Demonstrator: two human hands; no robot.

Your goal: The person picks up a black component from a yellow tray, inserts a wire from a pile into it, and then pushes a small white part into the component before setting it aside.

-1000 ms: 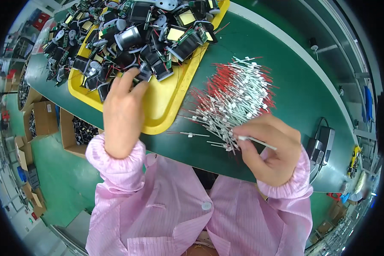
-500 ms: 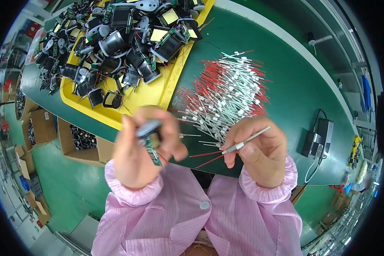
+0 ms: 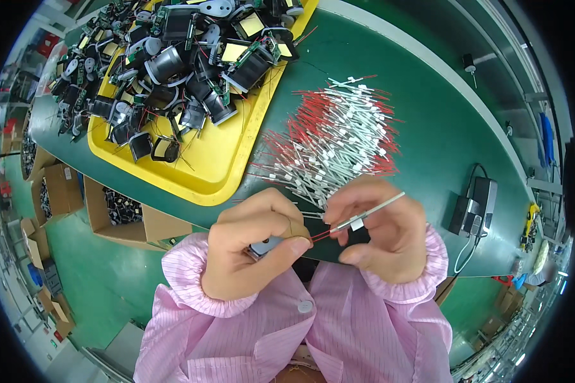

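Note:
My left hand (image 3: 252, 246) is closed around a small device part with a grey rounded piece (image 3: 266, 245); most of it is hidden by the fingers. Between its thumb and forefinger it pinches the ends of two red wires (image 3: 322, 236). These belong to a slim pale-sleeved wire lead (image 3: 380, 205) with a white block (image 3: 356, 224) on it, slanting up to the right. My right hand (image 3: 393, 236) is curved around that lead with thumb and fingers apart; the lead crosses in front of its fingers. Beyond lies a heap of similar leads (image 3: 345, 137).
A yellow tray (image 3: 214, 182) at the far left is heaped with black device parts (image 3: 166, 64), more piled beside it. A black power adapter (image 3: 473, 207) with a cable sits on the green table (image 3: 428, 127) at right. Cardboard boxes (image 3: 163, 223) stand on the floor at left.
My left hand has moved right with the device part, turned it, and now pinches the red wires. My right hand has loosened from the lead, its thumb now away from it.

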